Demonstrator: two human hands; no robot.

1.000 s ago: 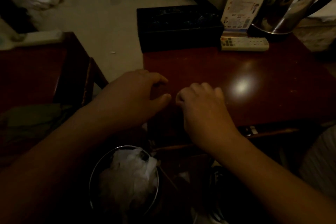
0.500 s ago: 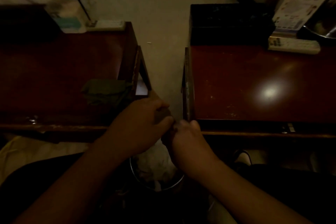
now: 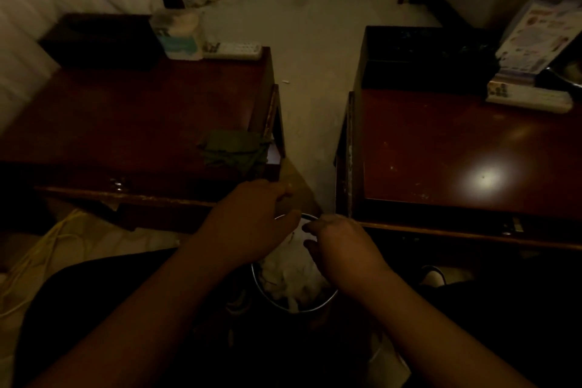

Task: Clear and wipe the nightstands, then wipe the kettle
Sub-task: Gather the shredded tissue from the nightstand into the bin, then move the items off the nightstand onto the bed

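Both hands are hovering over the waste bin (image 3: 294, 299) on the floor between the two nightstands. The left hand (image 3: 252, 224) and right hand (image 3: 341, 246) are curling their fingers loosely; whether either is holding debris cannot be told. The green cloth (image 3: 234, 153) is lying on the left nightstand (image 3: 126, 123), just beyond the left hand, the nearer one. The right nightstand (image 3: 456, 151) is showing specks.
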